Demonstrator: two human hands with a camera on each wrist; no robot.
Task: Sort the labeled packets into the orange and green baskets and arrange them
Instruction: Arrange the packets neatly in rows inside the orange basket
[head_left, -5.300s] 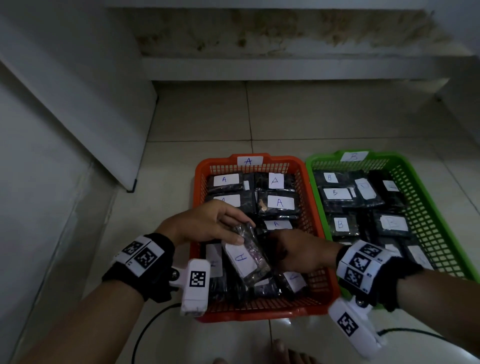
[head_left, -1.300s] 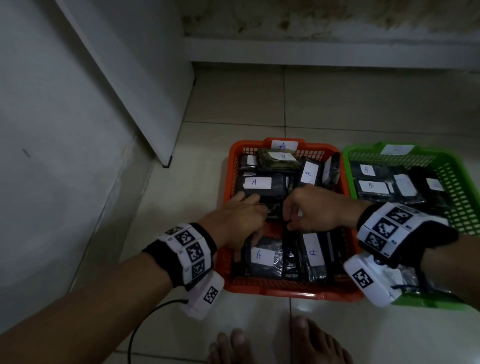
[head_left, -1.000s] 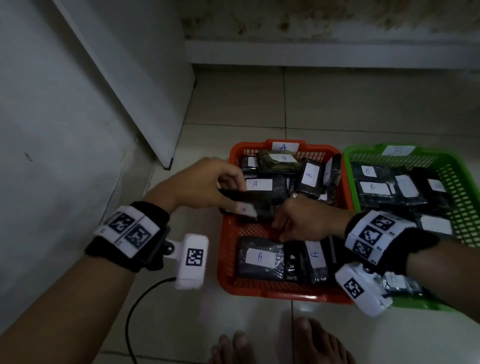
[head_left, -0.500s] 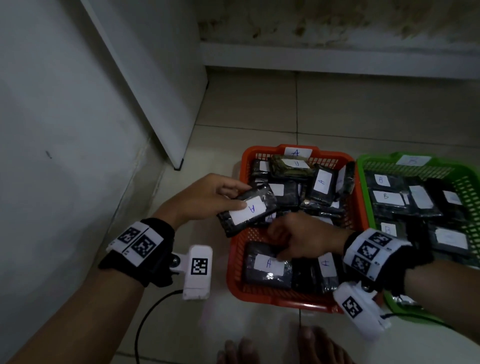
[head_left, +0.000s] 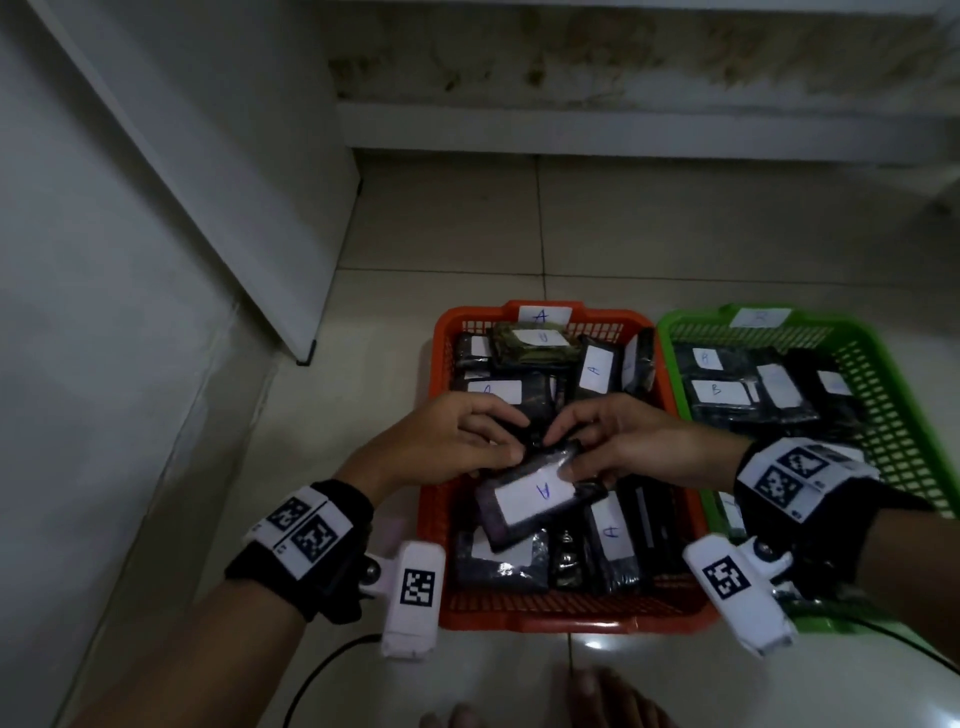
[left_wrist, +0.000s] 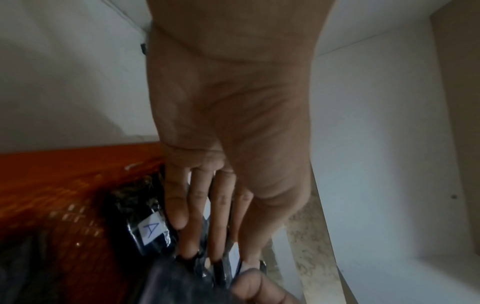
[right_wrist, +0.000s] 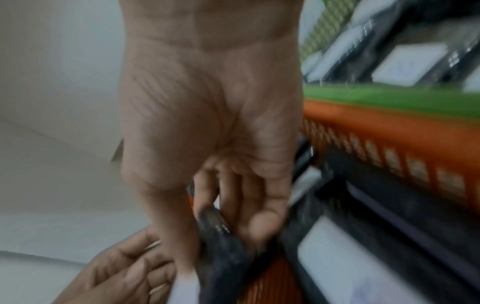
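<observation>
— Gripping what, and where?

— Your left hand (head_left: 447, 441) and right hand (head_left: 631, 441) both pinch one dark packet (head_left: 535, 496), label "A" up, tilted over the middle of the orange basket (head_left: 434, 514). Thumbs on top, fingers (left_wrist: 179, 207) curled under its far edge.

— Near edge of that basket?

— More A packets (head_left: 613, 540), flat and on edge, by your toes (head_left: 597, 696).

— Far edge?

— More A packets (head_left: 595, 369), some leaning. The green basket (head_left: 904, 395) touches its right side and holds B packets (head_left: 719, 392).
</observation>
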